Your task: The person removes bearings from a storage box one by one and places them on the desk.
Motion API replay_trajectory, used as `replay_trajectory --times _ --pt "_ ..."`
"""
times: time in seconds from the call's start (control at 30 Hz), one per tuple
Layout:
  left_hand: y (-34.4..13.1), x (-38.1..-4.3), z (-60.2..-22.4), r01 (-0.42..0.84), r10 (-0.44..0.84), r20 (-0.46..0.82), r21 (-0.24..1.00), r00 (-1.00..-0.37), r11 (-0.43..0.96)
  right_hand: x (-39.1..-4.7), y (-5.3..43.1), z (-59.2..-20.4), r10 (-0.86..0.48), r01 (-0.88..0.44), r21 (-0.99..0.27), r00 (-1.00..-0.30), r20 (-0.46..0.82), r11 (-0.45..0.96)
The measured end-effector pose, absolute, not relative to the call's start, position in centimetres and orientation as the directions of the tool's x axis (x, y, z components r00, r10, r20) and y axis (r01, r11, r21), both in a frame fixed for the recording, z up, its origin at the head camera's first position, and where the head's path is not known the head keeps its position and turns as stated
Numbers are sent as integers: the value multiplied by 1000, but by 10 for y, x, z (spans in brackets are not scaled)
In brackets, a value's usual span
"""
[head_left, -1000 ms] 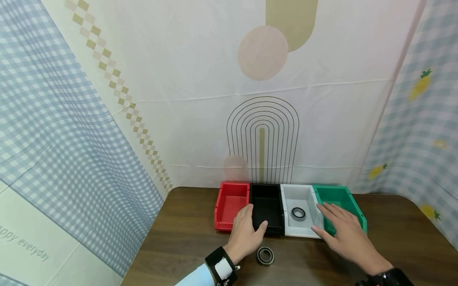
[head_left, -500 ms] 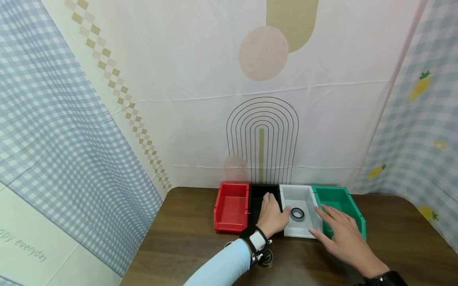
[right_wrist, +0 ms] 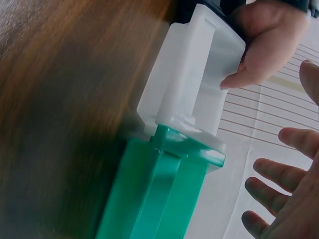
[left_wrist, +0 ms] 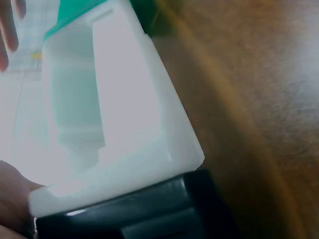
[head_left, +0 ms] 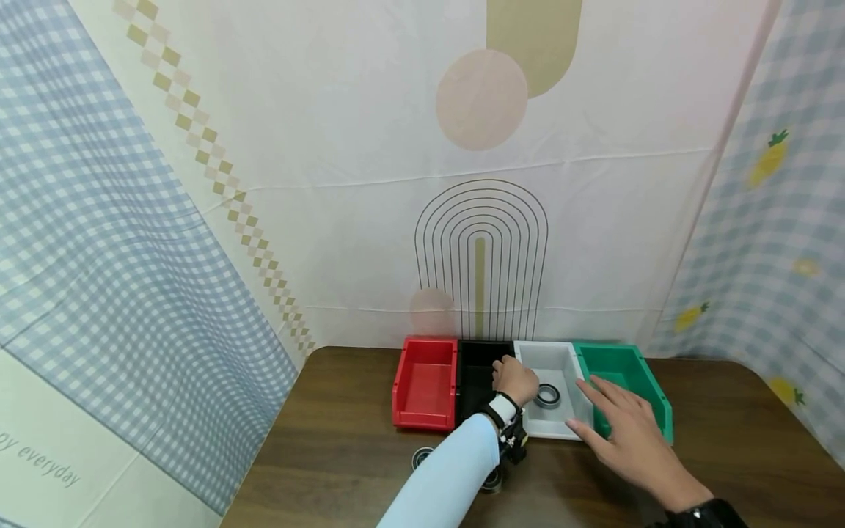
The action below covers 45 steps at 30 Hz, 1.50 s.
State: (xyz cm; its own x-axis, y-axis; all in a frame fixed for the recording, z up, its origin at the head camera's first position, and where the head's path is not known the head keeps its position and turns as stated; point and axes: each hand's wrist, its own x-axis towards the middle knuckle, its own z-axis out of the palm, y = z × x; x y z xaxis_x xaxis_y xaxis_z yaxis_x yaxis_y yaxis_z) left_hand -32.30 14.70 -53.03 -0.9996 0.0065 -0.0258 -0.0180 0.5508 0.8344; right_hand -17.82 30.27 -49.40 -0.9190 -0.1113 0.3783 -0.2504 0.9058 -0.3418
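Note:
My left hand (head_left: 517, 380) is over the border between the black bin (head_left: 472, 359) and the white bin (head_left: 544, 356). Its fingers bend down on the black bin's side, their tips partly hidden; I cannot tell whether they hold anything. In the right wrist view, a digit of that hand (right_wrist: 271, 45) reaches over the white bin's opening. A ball bearing (head_left: 547, 397) lies in the white bin. My right hand (head_left: 630, 444) hovers in front of the green bin (head_left: 617, 359), fingers spread and nothing in them.
A red bin (head_left: 425, 381) ends the row on the left. Two more bearings lie on the wooden table (head_left: 330, 440): one bearing (head_left: 421, 457) beside the left sleeve, another bearing (head_left: 493, 481) partly under the forearm. A patterned cloth (head_left: 363, 242) hangs behind.
My left hand has moved right, from the red and black bins to the black and white border, and its wrist has turned. The right hand has barely moved.

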Motion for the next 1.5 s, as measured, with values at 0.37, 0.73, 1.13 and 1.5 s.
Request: replay_trajectory --times 0.37,0.73,1.13,1.5 --pt "156 -315 -522 -78 -86 -27 738 -996 671 -180 298 -494 -106 -245 -356 -924 367 902" --pt "159 -317 -523 -88 -98 -28 727 -995 681 -182 293 -497 -112 -242 -349 -929 354 906" --pt "158 -316 -524 -70 -98 -4 731 -995 679 -187 286 -502 -159 -298 -341 -911 381 892" --pt "157 -316 -530 -38 -85 31 718 -996 695 -200 277 -513 -257 -365 -289 -901 351 885"
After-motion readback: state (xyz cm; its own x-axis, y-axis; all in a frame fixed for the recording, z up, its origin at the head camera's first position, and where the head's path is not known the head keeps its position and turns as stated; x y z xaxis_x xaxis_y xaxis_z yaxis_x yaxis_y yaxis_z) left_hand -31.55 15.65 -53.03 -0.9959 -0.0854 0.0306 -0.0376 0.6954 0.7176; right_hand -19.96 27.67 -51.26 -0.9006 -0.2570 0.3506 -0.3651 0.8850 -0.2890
